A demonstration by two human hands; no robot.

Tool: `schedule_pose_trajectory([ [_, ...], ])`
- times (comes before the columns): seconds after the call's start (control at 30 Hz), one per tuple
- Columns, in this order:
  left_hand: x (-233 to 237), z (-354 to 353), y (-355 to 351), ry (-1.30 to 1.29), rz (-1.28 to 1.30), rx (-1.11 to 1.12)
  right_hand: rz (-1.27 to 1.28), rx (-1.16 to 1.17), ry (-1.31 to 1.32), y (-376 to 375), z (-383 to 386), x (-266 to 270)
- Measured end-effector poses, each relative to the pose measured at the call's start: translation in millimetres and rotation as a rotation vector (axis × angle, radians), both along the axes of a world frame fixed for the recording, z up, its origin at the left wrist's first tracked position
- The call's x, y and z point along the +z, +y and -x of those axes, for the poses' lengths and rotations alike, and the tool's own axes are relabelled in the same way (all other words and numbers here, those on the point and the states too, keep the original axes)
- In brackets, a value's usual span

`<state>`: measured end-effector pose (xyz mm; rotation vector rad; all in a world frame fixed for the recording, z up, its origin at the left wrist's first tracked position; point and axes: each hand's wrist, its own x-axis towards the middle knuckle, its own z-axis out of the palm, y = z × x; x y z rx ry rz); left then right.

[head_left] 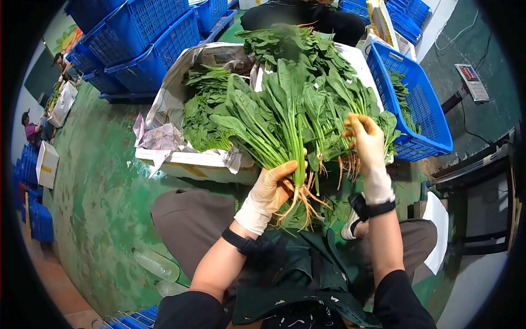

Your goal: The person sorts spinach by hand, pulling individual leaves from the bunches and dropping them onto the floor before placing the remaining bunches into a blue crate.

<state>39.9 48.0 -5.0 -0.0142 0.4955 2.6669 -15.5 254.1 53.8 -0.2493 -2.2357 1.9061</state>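
Spinach bunch stands above the lap, left hand closed around its stems near the roots; right hand seems to pinch more stalks beside it. Much spinach lies unbundled in the box.

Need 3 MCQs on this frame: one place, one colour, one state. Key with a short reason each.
1. Where does the blue basket sit from the white box?
A. left
B. right
C. inside it
2. Floor colour?
A. red
B. yellow
C. green
3. Left hand and right hand?
A. each gripping spinach
B. both open, empty
C. both in pockets

Key:
1 B, the basket stands at the box's right side.
2 C, the painted floor shows green.
3 A, fingers wrap the stems above the roots.
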Motion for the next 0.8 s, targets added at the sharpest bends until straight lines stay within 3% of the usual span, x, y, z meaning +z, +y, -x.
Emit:
schedule_pose_trajectory([
  [0.17, -2, 3, 8, 0.075, 0.126, 0.081, -0.377, 0.252, 0.045, -54, -80, 10],
  [0.27, 5, 1, 16, 0.08, 0.243, 0.166, -0.155, 0.166, 0.042, -57, -84, -15],
  [0.4, 7, -1, 25, 0.09, 0.296, 0.174, -0.258, 0.183, 0.134, -51, -84, -24],
  [0.47, 2, 1, 20, 0.073, 0.253, 0.094, 0.06, 0.12, -0.089, -56, -88, -17],
  [0.5, -2, 2, 19, 0.056, 0.214, 0.018, 0.056, 0.12, -0.089, -59, -89, -16],
  [0.57, -3, 2, 21, 0.014, 0.18, 0.056, 0.336, 0.05, -0.13, -61, -92, -13],
  [0.63, 2, 1, 15, -0.039, 0.009, -0.15, 0.542, 0.008, -0.105, -61, -92, -21],
  [0.67, 1, 2, 17, -0.065, 0.075, 0.046, 0.611, -0.03, -0.121, -56, -90, -22],
  [0.7, 3, 5, 13, -0.074, 0.04, 0.107, 0.681, -0.065, -0.136, -51, -87, -23],
  [0.73, 7, 7, 8, -0.028, -0.022, 0.131, 0.541, 0.074, -0.145, -41, -86, -18],
  [0.77, 9, 10, 2, 0.02, -0.082, 0.158, 0.34, 0.296, -0.323, -29, -82, -4],
  [0.8, 8, 13, -5, 0.052, -0.121, 0.126, 0.039, 0.342, -0.401, -22, -75, 13],
])
